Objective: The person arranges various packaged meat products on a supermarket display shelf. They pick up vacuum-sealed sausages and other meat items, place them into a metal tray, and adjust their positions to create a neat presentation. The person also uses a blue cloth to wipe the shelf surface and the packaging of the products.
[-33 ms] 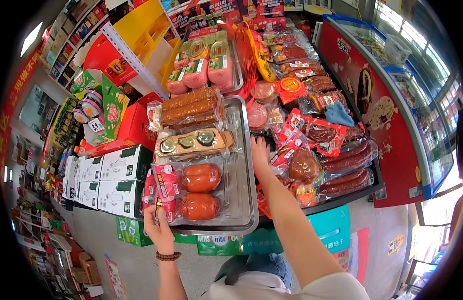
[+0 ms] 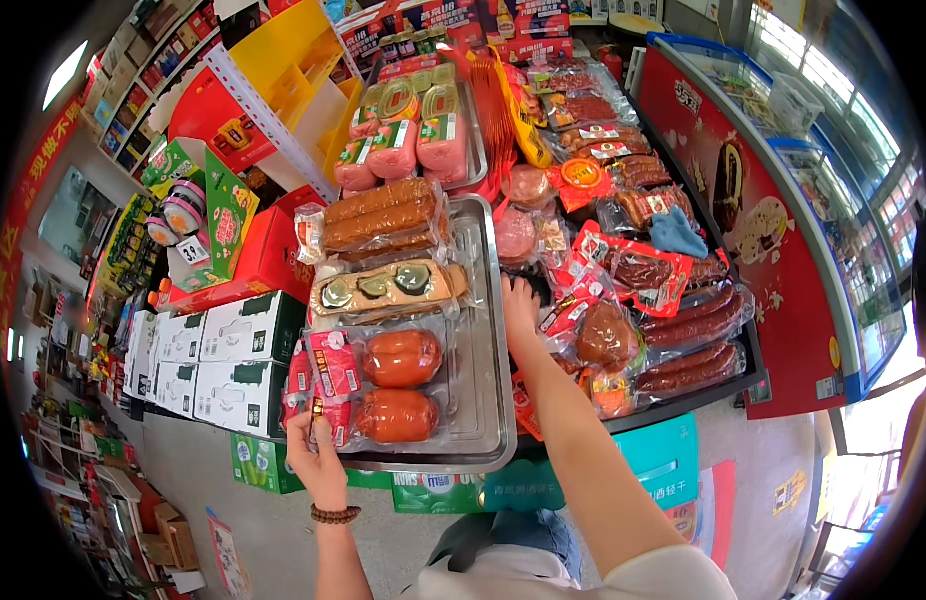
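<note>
A shallow metal tray (image 2: 475, 375) lies in front of me, with vacuum-packed sausages (image 2: 381, 222), a tan pack with dark round slices (image 2: 388, 288) and reddish-orange meat rolls (image 2: 401, 358) along its left side. My left hand (image 2: 318, 458) is closed at the near left corner, its thumb beside the pink-red packets (image 2: 333, 365). The corner beneath that hand is covered. At the right rim, my right hand (image 2: 520, 305) has bent fingers around the edge, beside the packed meats. Its fingertips are partly hidden in the dark gap there.
A black display tray (image 2: 688, 392) on the right holds packed sausages (image 2: 688, 370), with a blue cloth (image 2: 677, 233) on top. Pink meat rolls (image 2: 393, 148) fill another tray behind. White boxes (image 2: 238, 360) are stacked at the left. A red-sided freezer (image 2: 793, 300) stands at the right.
</note>
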The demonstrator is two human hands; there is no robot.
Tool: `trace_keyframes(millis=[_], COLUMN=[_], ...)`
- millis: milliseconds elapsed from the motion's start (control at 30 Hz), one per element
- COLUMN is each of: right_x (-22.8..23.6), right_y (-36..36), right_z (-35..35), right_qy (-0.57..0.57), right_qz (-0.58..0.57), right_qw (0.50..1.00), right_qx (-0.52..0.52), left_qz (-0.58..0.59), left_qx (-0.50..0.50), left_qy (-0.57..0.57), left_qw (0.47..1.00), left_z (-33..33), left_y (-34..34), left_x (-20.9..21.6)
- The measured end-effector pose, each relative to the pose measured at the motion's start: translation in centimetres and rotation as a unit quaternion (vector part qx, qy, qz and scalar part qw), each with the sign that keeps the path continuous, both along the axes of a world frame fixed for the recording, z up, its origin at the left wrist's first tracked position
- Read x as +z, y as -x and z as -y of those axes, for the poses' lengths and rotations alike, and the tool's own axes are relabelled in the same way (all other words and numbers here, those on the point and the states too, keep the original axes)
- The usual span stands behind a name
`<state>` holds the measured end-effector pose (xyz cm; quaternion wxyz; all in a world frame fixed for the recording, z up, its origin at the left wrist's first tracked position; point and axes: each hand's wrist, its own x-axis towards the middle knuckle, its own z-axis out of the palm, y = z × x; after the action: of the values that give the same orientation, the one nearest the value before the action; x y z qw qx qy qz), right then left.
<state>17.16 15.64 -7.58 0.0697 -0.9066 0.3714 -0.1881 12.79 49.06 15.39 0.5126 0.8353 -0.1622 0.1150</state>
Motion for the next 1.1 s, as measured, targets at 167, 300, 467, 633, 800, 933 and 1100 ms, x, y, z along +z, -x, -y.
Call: trace_keyframes(millis=[167, 300, 467, 633, 800, 933, 1100], right_x=[3.3, 5.1, 13.7, 18.7, 22.9, 26.1, 26.3], right_y=[0.8, 2.1, 6.8, 13.9, 17.3, 17.7, 14.2], right_z=[-0.6, 1.6, 1.0, 0.1, -2.9, -6.6, -10.9], right_qy=[-0.182, -0.373, -0.719, -0.689, -0.641, -0.597, -0.303], right_qz=[0.046, 0.195, 0.344, 0.483, 0.502, 0.441, 0.339], right_qw=[0.982, 0.907, 0.602, 0.534, 0.564, 0.647, 0.855], right_qx=[0.007, 0.024, 0.052, 0.078, 0.137, 0.175, 0.251], left_qz=[-0.01, -0.007, -0.014, -0.01, 0.04, 0.059, 0.033], left_qx=[0.004, 0.0, -0.003, -0.023, -0.013, -0.008, -0.034], left_qy=[0.03, 0.034, 0.038, 0.059, 0.036, 0.028, 0.06], left_qw=[1.0, 0.999, 0.999, 0.998, 0.998, 0.998, 0.997], left_z=[-0.3, 0.0, -0.5, -0.4, -1.1, -1.3, -1.2], left_y=[0.4, 0.1, 0.3, 0.0, -0.5, -0.9, -0.9], left_x=[0.3, 0.1, 0.2, -0.2, -0.8, -1.2, -0.8])
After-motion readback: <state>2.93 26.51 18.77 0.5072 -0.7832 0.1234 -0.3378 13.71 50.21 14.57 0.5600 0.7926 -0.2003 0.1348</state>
